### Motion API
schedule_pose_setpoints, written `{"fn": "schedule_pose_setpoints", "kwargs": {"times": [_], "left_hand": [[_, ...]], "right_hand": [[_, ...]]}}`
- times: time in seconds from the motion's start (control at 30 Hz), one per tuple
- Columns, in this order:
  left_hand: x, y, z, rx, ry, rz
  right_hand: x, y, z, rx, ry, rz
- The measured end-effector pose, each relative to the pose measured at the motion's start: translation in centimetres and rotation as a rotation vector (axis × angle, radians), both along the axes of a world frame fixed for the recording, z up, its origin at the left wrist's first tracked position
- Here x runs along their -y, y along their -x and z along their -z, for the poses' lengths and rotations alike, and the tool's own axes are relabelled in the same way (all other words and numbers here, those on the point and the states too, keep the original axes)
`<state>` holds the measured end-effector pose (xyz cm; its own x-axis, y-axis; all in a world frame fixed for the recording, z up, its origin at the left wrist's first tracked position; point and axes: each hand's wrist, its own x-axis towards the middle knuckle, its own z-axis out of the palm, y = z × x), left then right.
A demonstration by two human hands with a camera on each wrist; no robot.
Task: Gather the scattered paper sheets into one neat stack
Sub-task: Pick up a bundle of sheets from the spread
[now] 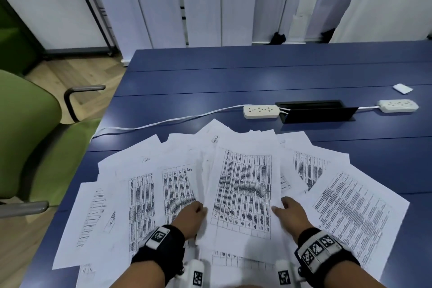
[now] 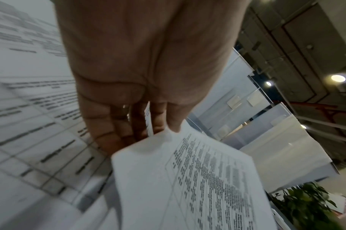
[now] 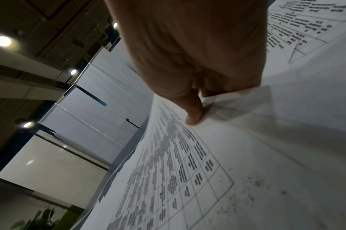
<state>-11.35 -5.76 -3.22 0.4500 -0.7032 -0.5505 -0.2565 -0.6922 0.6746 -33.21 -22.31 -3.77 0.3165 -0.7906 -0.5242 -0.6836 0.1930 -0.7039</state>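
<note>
Paper sheets (image 1: 243,196) btwn both hands: left hand (image 1: 190,216) & right hand (image 1: 291,214) pinch edges.

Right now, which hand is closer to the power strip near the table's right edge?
Right. The right hand lies below and left of that power strip; the left hand is farther left, across the middle paper sheets.

Left hand (image 1: 189,218) fingers: hidden under the central sheet (image 1: 243,194) in the head view.
Right hand (image 1: 289,215) fingers: covered by overlapping paper; only the thumb shows in the right wrist view.
Print on sheets: blurred, unreadable in all views.
Lower sheets of the spread: cut off by the head view's bottom edge.
Green chair (image 1: 25,128): cropped at left edge.
</note>
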Motion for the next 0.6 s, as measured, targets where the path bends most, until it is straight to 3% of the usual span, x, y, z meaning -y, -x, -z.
{"fn": "schedule_pose_setpoints", "kwargs": {"times": [0.17,0.27,0.37,0.5,0.6], "left_hand": [[-0.5,0.7,-0.1,-0.305,0.210,-0.222],[-1.0,1.4,1.3,-0.324,0.238,-0.351],[-1.9,0.8,1.5,-0.326,0.268,-0.405],[-2.3,0.8,1.0,-0.416,0.328,-0.470],[-1.9,1.8,-0.8,-0.458,0.355,-0.473]], "right_hand": [[-0.1,-0.4,-0.7,0.207,-0.040,-0.064],[0.4,-0.5,-0.6,0.210,-0.045,-0.101],[1.9,-0.4,0.4,0.187,-0.012,0.155],[3.9,-1.6,1.0,0.360,-0.196,0.612],[4.2,-2.8,1.0,0.455,-0.383,0.569]]}}
